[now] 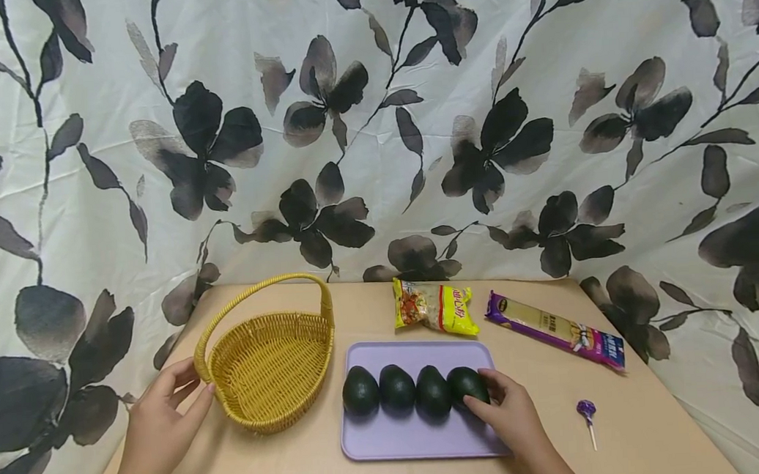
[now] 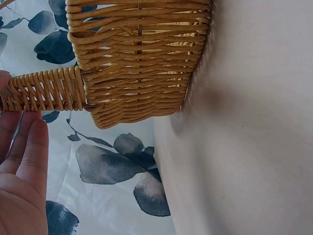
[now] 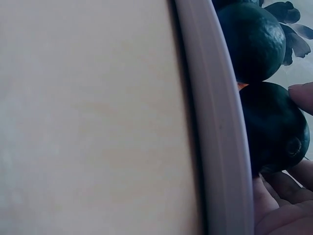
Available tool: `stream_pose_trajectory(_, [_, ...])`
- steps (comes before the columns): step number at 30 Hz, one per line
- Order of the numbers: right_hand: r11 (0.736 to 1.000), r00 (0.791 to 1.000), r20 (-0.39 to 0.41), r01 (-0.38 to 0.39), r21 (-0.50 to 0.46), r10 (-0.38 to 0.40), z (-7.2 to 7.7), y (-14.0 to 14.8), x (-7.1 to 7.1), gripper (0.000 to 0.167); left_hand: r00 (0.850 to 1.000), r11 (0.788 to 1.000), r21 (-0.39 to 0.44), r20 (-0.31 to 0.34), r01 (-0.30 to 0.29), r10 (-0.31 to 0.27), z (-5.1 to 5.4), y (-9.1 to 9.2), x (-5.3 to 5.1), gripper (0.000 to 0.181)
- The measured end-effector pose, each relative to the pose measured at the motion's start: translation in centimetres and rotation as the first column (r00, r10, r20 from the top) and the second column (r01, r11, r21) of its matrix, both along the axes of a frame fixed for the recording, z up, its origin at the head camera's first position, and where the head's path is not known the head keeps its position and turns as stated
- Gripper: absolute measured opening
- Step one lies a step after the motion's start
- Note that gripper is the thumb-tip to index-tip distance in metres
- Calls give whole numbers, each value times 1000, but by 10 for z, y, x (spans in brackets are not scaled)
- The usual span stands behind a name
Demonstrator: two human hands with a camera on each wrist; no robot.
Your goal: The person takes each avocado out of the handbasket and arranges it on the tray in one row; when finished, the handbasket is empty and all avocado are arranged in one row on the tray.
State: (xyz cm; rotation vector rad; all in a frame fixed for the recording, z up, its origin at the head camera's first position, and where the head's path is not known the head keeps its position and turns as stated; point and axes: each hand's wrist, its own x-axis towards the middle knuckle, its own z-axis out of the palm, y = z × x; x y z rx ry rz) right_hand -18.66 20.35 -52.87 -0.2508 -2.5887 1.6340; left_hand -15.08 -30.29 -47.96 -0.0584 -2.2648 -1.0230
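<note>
A yellow wicker basket (image 1: 266, 370) with a tall arched handle stands on the left of the table. My left hand (image 1: 164, 417) pinches the lower left end of that handle; in the left wrist view, fingers (image 2: 33, 152) reach behind the woven handle (image 2: 46, 90). Several dark green avocados (image 1: 397, 390) sit in a row on a lilac tray (image 1: 421, 447). With thumb and fingers, my right hand (image 1: 513, 407) grips the rightmost avocado (image 1: 467, 385), which still lies over the tray. The right wrist view shows this avocado (image 3: 276, 129) between thumb and fingers, beside its neighbour (image 3: 254, 41).
Behind the tray lies a yellow snack packet (image 1: 433, 306). A long purple noodle packet (image 1: 554, 331) rests at the back right, and a purple-wrapped lollipop (image 1: 588, 413) lies right of my right hand. A floral curtain (image 1: 374, 156) hangs along the table's back edge.
</note>
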Motion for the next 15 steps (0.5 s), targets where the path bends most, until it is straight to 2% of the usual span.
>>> stream_pose_trajectory(10, [1000, 999, -42, -10, 28, 12, 5, 1, 2, 64, 1000, 1000, 4, 4, -12, 12, 3, 1, 0, 53])
stream_pose_trajectory(15, [1000, 998, -59, -29, 9, 30, 11, 2, 4, 61, 1000, 1000, 16, 9, -6, 6, 2, 1, 0, 52])
